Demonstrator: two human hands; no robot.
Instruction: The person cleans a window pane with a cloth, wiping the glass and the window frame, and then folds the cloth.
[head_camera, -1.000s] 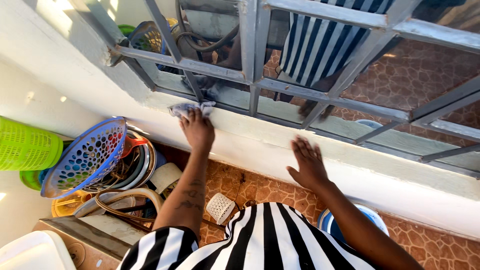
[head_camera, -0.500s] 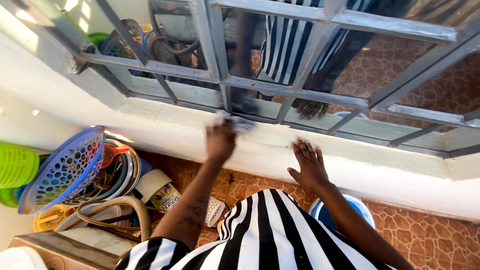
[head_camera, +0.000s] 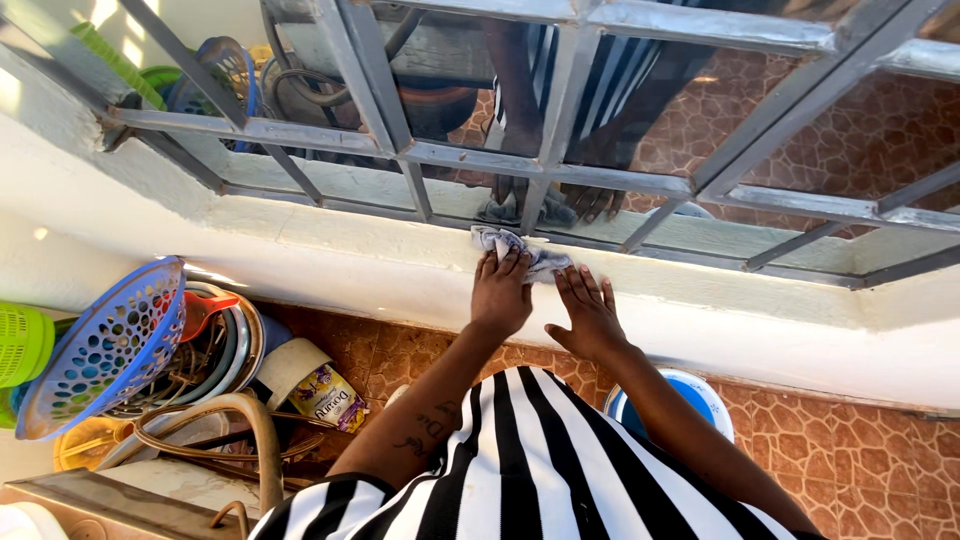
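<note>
Left hand: my left hand (head_camera: 500, 295) lies palm down on the cloth (head_camera: 520, 250), fingers spread flat over it, pressing rather than clenching.
Right hand: my right hand (head_camera: 588, 318) rests open on the sill just beside the cloth, fingertips touching its edge, holding nothing.
Cloth: crumpled grey-white rag on the white window sill (head_camera: 330, 250), close under the lower bar of the grey window frame (head_camera: 480, 160).
Progress: I judge the wiping to be mid-sill; the ledge to the left looks plain white, the stretch to the right not yet reached, though glare makes dirt hard to read.
Blue basket (head_camera: 100, 345): tipped on its side on the floor, perforated, seems empty.
Metal bowls (head_camera: 235, 345): stacked behind the basket with a red piece among them.
Green basket (head_camera: 22, 345): at the left edge, contents hidden.
Blue-and-white basin (head_camera: 690, 395): below my right arm; inside mostly covered.
</note>
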